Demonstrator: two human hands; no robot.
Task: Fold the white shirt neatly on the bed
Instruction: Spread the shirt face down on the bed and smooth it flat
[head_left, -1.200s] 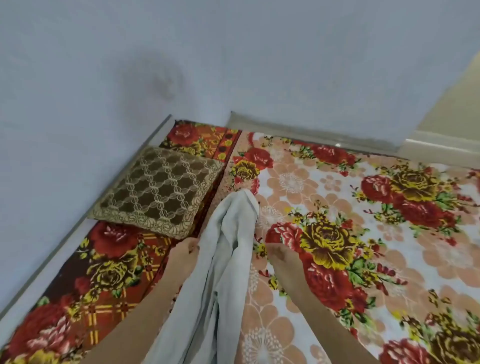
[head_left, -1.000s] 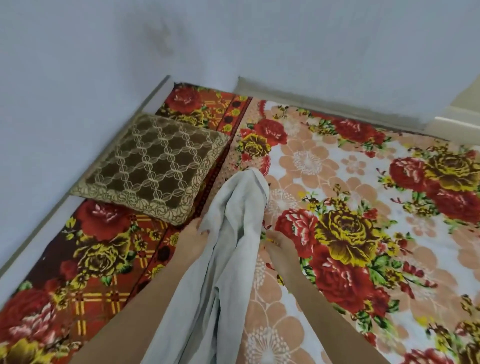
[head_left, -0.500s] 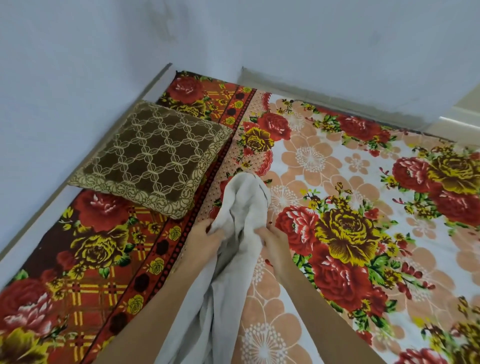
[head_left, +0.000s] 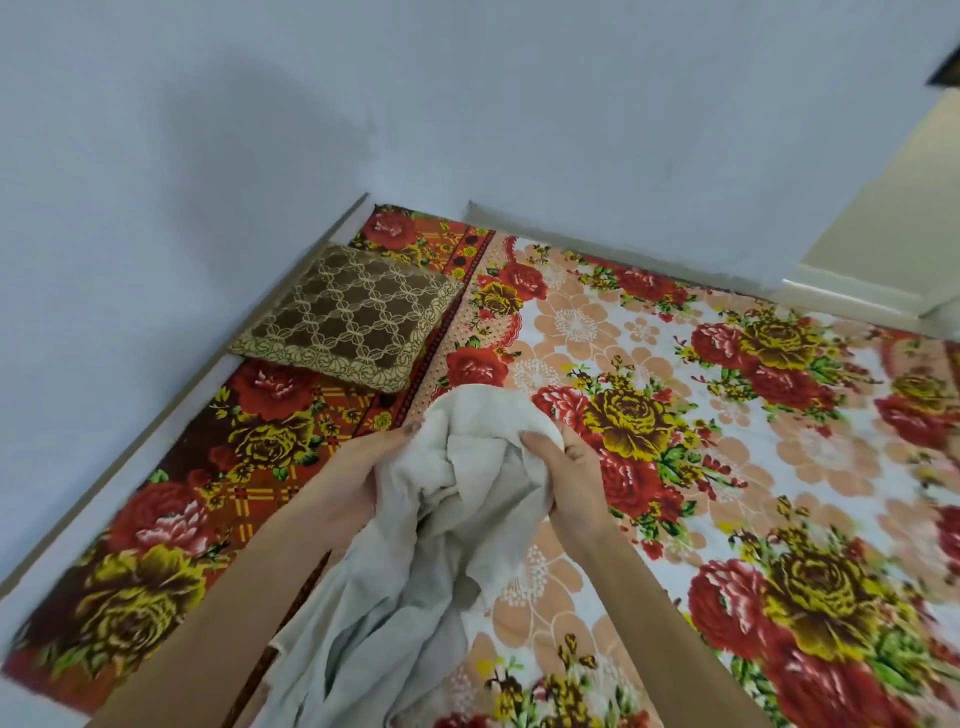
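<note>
- The shirt (head_left: 467, 467) is bunched between both hands above the bed (head_left: 779, 467); its far end bulges up past the fingertips, and the rest hangs in loose folds toward the near edge of the view.
- The left hand (head_left: 358, 473) has its grip closed on the shirt's left side, fingers pressed into the cloth.
- The right hand (head_left: 561, 462) has its grip closed on the right side, the thumb on top and the other fingers curled under a fold.
- The left palm and most of its fingers are hidden behind the cloth.
- The shirt's near end is cut off by the bottom of the frame, so no collar or sleeves can be made out; whether the hanging part touches the bed cannot be told.
- Both forearms run out of view at the bottom.
- A brown cushion (head_left: 348, 317) lies on the bed far left of the hands, well apart from the shirt, near the wall (head_left: 467, 104).
- The bed carries a floral sheet.
</note>
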